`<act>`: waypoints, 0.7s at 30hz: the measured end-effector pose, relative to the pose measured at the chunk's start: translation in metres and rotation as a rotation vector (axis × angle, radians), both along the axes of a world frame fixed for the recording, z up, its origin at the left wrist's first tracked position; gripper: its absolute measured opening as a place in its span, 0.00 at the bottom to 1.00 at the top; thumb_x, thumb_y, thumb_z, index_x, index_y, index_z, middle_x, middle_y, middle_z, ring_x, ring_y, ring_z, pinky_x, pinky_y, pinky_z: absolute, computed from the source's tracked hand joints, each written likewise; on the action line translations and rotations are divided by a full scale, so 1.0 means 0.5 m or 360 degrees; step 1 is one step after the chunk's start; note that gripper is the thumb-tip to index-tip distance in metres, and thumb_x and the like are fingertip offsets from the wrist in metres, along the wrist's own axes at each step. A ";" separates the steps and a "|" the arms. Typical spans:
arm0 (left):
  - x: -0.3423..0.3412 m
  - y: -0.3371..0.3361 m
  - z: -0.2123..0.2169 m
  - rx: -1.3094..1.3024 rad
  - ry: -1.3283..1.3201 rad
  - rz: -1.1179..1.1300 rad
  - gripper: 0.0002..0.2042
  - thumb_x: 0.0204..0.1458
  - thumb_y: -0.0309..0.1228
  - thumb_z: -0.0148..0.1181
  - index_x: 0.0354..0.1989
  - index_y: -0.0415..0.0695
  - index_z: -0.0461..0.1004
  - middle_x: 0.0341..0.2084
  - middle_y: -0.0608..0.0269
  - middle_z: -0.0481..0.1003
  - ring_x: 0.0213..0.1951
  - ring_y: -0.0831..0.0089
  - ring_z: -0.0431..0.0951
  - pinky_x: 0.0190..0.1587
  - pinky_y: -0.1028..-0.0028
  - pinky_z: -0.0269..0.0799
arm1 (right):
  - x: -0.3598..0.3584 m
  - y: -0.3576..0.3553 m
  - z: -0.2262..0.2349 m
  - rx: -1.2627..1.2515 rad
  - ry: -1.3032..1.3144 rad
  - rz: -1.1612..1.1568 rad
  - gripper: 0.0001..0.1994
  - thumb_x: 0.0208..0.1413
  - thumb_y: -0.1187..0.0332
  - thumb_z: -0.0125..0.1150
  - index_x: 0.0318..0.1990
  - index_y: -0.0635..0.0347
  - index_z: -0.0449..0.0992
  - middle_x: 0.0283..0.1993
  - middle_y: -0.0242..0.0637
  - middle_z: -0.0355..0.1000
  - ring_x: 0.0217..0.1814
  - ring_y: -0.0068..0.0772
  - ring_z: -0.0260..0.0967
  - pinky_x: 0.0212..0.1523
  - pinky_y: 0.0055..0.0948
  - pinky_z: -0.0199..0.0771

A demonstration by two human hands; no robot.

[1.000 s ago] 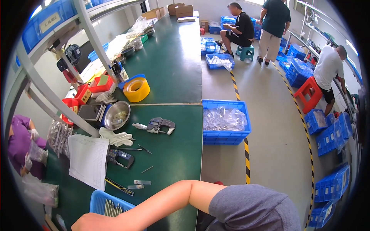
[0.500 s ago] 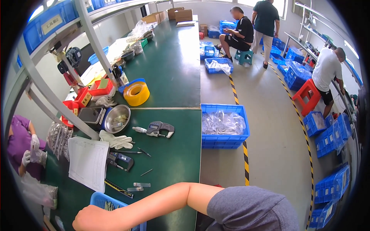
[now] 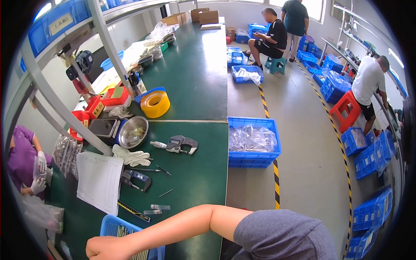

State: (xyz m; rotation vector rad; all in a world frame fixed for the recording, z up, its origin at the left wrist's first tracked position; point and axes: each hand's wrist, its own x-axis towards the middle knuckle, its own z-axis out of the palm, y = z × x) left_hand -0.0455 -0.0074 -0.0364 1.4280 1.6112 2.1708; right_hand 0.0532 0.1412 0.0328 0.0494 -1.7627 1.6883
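My right arm reaches in from the lower right, and my right hand (image 3: 108,248) hangs over a blue plastic basket (image 3: 106,222). Thin metal rods (image 3: 125,231) lie in the basket, partly covered by my wrist. The hand looks curled like a fist, its fingertips turned down and out of sight; whatever it may hold is hidden. My left hand does not show. Beyond the forearm, two small clear tubes (image 3: 156,209) and a thin pin (image 3: 165,193) rest on the green bench. Two digital micrometers (image 3: 183,144) lie farther up, one beside a paper sheet (image 3: 97,180).
White gloves (image 3: 132,156), a steel bowl (image 3: 132,133) and a yellow tape roll (image 3: 156,106) sit along the bench. A metal shelf post (image 3: 73,123) rises at left. Across the bench, a co-worker in purple (image 3: 25,151) wears gloves. Blue crates (image 3: 255,159) stand right of the bench.
My right hand has shifted slightly right over the basket, uncovering more rods. The co-worker's gloved hands have moved. A standing person at the back has walked farther away.
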 end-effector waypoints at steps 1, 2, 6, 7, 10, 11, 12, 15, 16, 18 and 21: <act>0.003 0.002 0.001 -0.0001 -0.0001 0.0001 0.17 0.55 0.26 0.51 0.53 0.34 0.64 0.37 0.52 0.70 0.31 0.61 0.73 0.34 0.64 0.73 | -0.009 -0.001 -0.005 -0.0091 -0.0027 0.0063 0.13 0.43 0.68 0.50 0.15 0.72 0.68 0.15 0.43 0.65 0.19 0.35 0.63 0.22 0.38 0.61; 0.010 0.006 0.003 -0.0094 0.0143 0.0258 0.17 0.55 0.26 0.51 0.52 0.34 0.64 0.36 0.52 0.70 0.30 0.61 0.73 0.33 0.64 0.72 | -0.014 -0.002 -0.010 -0.0182 -0.0053 0.0125 0.14 0.43 0.69 0.50 0.15 0.72 0.68 0.14 0.41 0.65 0.19 0.31 0.63 0.22 0.36 0.61; 0.010 0.004 -0.002 0.0015 -0.0005 0.0035 0.16 0.54 0.26 0.52 0.50 0.34 0.66 0.37 0.51 0.71 0.28 0.61 0.73 0.31 0.64 0.72 | -0.016 -0.005 -0.016 -0.0232 -0.0083 0.0191 0.13 0.43 0.69 0.51 0.15 0.72 0.68 0.15 0.39 0.65 0.19 0.27 0.62 0.21 0.33 0.60; 0.016 0.005 0.000 0.0016 -0.0008 0.0034 0.16 0.54 0.26 0.52 0.50 0.34 0.66 0.37 0.51 0.71 0.28 0.61 0.73 0.31 0.64 0.72 | -0.015 -0.008 -0.017 -0.0205 -0.0069 0.0139 0.13 0.43 0.69 0.50 0.16 0.72 0.69 0.15 0.40 0.66 0.19 0.29 0.63 0.22 0.34 0.61; 0.037 0.011 0.012 -0.0192 0.0230 0.0520 0.15 0.53 0.25 0.52 0.50 0.34 0.66 0.37 0.49 0.71 0.30 0.61 0.74 0.33 0.64 0.73 | -0.003 -0.010 -0.015 -0.0081 -0.0066 0.0004 0.12 0.44 0.69 0.50 0.17 0.71 0.70 0.17 0.44 0.67 0.21 0.36 0.66 0.23 0.37 0.63; 0.039 0.011 0.014 -0.0277 0.0429 0.0614 0.16 0.53 0.25 0.53 0.50 0.34 0.66 0.38 0.49 0.71 0.31 0.60 0.74 0.34 0.64 0.73 | 0.003 -0.011 -0.014 0.0015 -0.0076 -0.0072 0.12 0.45 0.68 0.51 0.18 0.69 0.70 0.18 0.46 0.68 0.22 0.41 0.67 0.24 0.39 0.64; 0.038 0.007 0.018 -0.0365 0.0633 0.0723 0.16 0.53 0.24 0.53 0.50 0.34 0.66 0.38 0.48 0.71 0.32 0.60 0.74 0.35 0.64 0.73 | 0.009 -0.020 -0.008 0.0016 -0.0074 -0.0055 0.12 0.45 0.68 0.51 0.18 0.69 0.70 0.18 0.46 0.68 0.22 0.41 0.67 0.24 0.39 0.64; 0.060 0.012 0.039 -0.0416 0.0428 0.0835 0.15 0.54 0.26 0.53 0.48 0.34 0.67 0.39 0.49 0.71 0.34 0.62 0.74 0.34 0.67 0.73 | 0.032 -0.047 0.001 0.0445 0.0088 -0.0637 0.12 0.47 0.67 0.52 0.19 0.66 0.68 0.21 0.49 0.69 0.26 0.53 0.67 0.28 0.45 0.65; 0.083 0.022 0.048 -0.0355 0.0105 0.0777 0.14 0.55 0.30 0.54 0.47 0.35 0.68 0.41 0.50 0.71 0.37 0.64 0.74 0.36 0.70 0.72 | 0.037 -0.035 -0.005 0.0567 0.0143 -0.0658 0.09 0.48 0.68 0.54 0.23 0.64 0.67 0.23 0.46 0.67 0.28 0.52 0.67 0.29 0.43 0.66; 0.142 0.039 0.111 -0.0513 -0.0492 0.0675 0.16 0.56 0.34 0.54 0.50 0.39 0.69 0.48 0.47 0.67 0.41 0.61 0.73 0.40 0.71 0.73 | 0.048 -0.026 0.011 0.0647 0.0336 -0.0666 0.09 0.49 0.69 0.56 0.25 0.63 0.64 0.25 0.46 0.65 0.29 0.52 0.65 0.29 0.43 0.66; 0.104 0.030 0.041 -0.0151 -0.0485 0.0116 0.24 0.54 0.36 0.56 0.57 0.39 0.62 0.50 0.59 0.66 0.50 0.69 0.67 0.49 0.69 0.66 | 0.083 -0.010 0.037 0.0799 0.0460 -0.0799 0.05 0.47 0.72 0.59 0.29 0.60 0.69 0.24 0.40 0.64 0.27 0.47 0.66 0.24 0.39 0.64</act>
